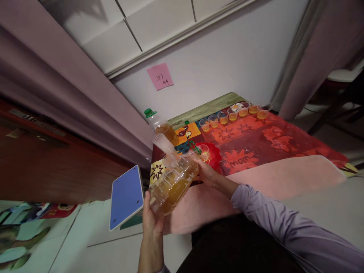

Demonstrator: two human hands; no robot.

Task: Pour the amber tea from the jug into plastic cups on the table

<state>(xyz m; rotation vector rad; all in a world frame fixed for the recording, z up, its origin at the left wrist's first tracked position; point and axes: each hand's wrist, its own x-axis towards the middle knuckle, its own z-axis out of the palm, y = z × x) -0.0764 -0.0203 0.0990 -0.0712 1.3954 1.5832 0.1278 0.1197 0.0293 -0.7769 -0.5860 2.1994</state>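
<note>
A large clear plastic jug (178, 185) of amber liquid is held tilted over the table's near edge, its neck toward the far side. My left hand (152, 214) is closed around its base. With my right hand (206, 171) I grip the jug near its neck, fingers partly hidden. A green handle (195, 147) shows by the neck. Just beyond lies a red scalloped plate (216, 156) with a clear cup (204, 151) in it. Whether liquid is flowing cannot be made out. A stack of clear plastic cups (163, 144) stands left of the jug.
Several small cups of amber liquid (223, 118) stand in a row along the table's far side. A second jug with a green cap (166, 131) is at the left back. A loose green cap (187, 122) lies near it. A blue-topped stool (127, 197) is at left.
</note>
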